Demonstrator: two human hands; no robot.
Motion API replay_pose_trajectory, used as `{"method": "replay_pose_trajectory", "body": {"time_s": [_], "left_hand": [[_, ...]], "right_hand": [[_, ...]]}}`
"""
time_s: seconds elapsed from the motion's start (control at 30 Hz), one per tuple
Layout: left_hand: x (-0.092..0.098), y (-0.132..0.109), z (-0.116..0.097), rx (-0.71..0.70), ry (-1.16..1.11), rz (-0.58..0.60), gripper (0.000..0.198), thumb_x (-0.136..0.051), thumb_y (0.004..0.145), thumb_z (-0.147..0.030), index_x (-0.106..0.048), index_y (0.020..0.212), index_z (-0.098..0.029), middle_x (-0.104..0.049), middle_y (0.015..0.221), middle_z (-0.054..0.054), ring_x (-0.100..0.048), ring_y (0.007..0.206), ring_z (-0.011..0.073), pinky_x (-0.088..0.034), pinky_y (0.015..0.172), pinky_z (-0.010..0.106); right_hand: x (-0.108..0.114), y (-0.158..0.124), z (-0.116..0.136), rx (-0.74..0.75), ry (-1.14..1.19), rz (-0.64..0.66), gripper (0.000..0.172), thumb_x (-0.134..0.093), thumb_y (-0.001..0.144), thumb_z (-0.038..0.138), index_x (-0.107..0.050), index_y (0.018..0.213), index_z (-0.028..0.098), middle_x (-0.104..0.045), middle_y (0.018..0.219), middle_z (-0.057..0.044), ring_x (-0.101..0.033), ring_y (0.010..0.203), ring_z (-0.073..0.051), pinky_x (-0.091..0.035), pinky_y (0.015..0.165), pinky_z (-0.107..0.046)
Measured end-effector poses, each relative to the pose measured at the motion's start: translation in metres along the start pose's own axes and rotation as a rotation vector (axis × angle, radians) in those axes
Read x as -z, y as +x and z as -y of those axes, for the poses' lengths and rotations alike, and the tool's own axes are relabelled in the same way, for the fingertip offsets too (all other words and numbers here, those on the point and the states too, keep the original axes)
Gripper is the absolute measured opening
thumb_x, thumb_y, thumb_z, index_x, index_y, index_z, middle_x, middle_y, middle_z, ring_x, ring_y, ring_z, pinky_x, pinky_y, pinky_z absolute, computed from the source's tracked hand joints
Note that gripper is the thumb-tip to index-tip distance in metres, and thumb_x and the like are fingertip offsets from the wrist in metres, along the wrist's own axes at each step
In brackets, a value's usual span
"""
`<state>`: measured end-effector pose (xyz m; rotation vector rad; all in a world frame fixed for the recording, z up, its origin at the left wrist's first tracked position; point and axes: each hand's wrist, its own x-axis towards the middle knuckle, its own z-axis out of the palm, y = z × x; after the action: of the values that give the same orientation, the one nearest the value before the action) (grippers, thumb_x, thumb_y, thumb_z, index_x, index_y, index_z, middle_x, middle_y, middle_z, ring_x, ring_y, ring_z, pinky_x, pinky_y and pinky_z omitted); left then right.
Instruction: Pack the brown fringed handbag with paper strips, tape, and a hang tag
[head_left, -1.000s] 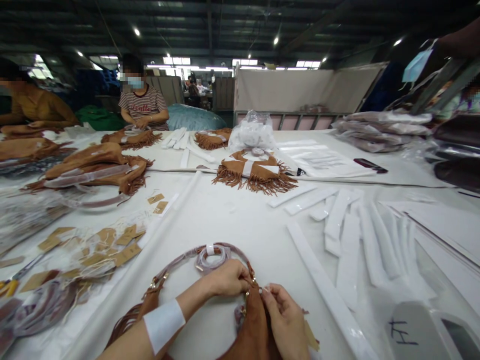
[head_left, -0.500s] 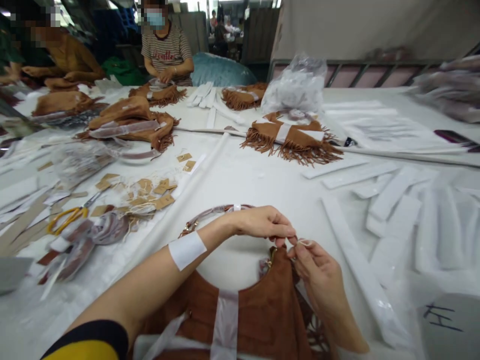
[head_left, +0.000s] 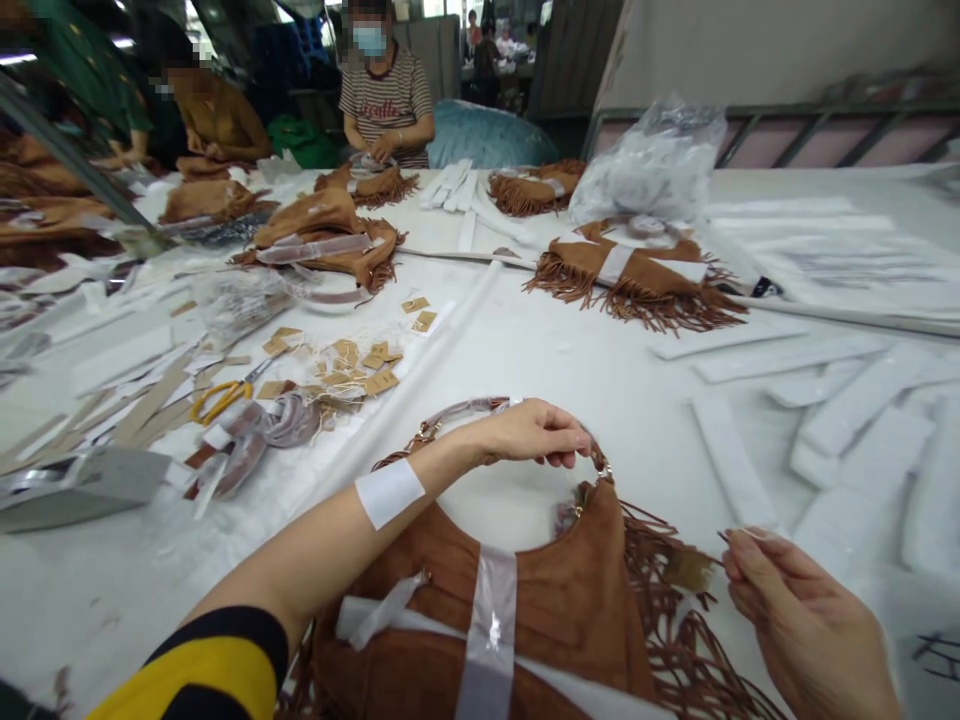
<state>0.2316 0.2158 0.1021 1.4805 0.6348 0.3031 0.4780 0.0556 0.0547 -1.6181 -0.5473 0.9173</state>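
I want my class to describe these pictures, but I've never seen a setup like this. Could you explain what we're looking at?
There is no machine here: a person works with two bare hands. Every picture comes from one camera worn on that person's head, looking forward and down.

In front lies a brown fringed bag with a pale band around its middle. The left hand is at the bag's handle; whether it grips is unclear. The right hand, beside the fringe, pinches something thin, too small to name.

The white table also bears tan tags, yellow-handled scissors, white strips and more brown bags. Across it stands a co-worker in a striped shirt.
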Motion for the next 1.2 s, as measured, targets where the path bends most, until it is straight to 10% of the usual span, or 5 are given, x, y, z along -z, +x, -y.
{"method": "replay_pose_trajectory", "body": {"time_s": [0.6, 0.9, 1.2], "left_hand": [[-0.002, -0.03, 0.009, 0.008, -0.084, -0.142, 0.038, -0.061, 0.076, -0.05, -0.062, 0.084, -0.013, -0.06, 0.069, 0.001, -0.052, 0.062, 0.0087, -0.039, 0.059, 0.021], [-0.021, 0.017, 0.045, 0.09, -0.112, -0.327, 0.024, -0.059, 0.076, -0.037, -0.061, 0.077, -0.013, -0.063, 0.075, 0.004, -0.054, 0.063, 0.0097, -0.04, 0.058, 0.021], [-0.022, 0.026, 0.051, 0.121, -0.095, -0.313, 0.023, -0.061, 0.075, -0.032, -0.067, 0.082, -0.011, -0.063, 0.07, 0.003, -0.054, 0.061, 0.0104, -0.041, 0.058, 0.021]], "right_hand": [[0.009, -0.019, 0.001, 0.067, -0.456, 0.005, 0.061, -0.067, 0.056, 0.07, -0.061, 0.086, 0.018, -0.054, 0.048, 0.002, -0.044, 0.042, -0.013, -0.032, 0.039, -0.024], [0.036, -0.014, -0.01, 0.197, -0.723, 0.199, 0.046, -0.057, 0.068, 0.064, -0.065, 0.082, 0.021, -0.068, 0.064, -0.002, -0.063, 0.061, -0.02, -0.048, 0.056, -0.025], [0.042, -0.005, 0.022, 0.104, -0.811, -0.208, 0.054, -0.059, 0.046, 0.067, -0.068, 0.073, 0.022, -0.071, 0.071, -0.006, -0.066, 0.07, -0.029, -0.051, 0.058, -0.033]]}}
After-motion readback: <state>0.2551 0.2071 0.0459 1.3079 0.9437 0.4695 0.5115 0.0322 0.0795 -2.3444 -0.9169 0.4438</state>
